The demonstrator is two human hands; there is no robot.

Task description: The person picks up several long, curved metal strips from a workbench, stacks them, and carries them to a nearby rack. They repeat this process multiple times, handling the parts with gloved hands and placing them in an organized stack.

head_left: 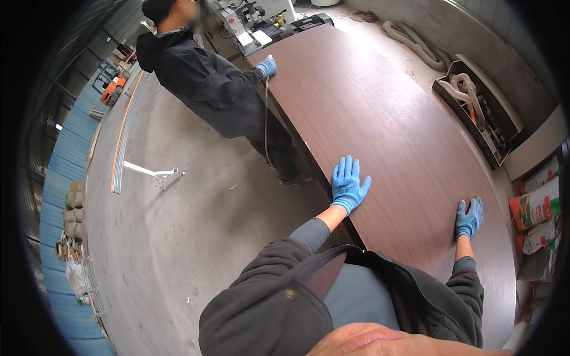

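Observation:
A large brown wood-grain board (409, 142) stretches away in front of me. My left hand (348, 185), in a blue glove, lies flat on it near its left edge, fingers stretched out and pointing away. Over by the right edge my right hand (469, 218), gloved the same, also rests on the board with its fingers extended and the thumb slightly apart. Neither hand holds anything. Part of the board's near end is hidden behind my body.
At the far left corner a co-worker (208, 83) in dark clothes holds a thin hose (266, 118) in a blue-gloved hand. Beyond stands a machine (255, 29). An open box with hoses (475, 113) and several colourful sacks (535, 204) lie to the right. A white-legged stand (157, 172) is at left.

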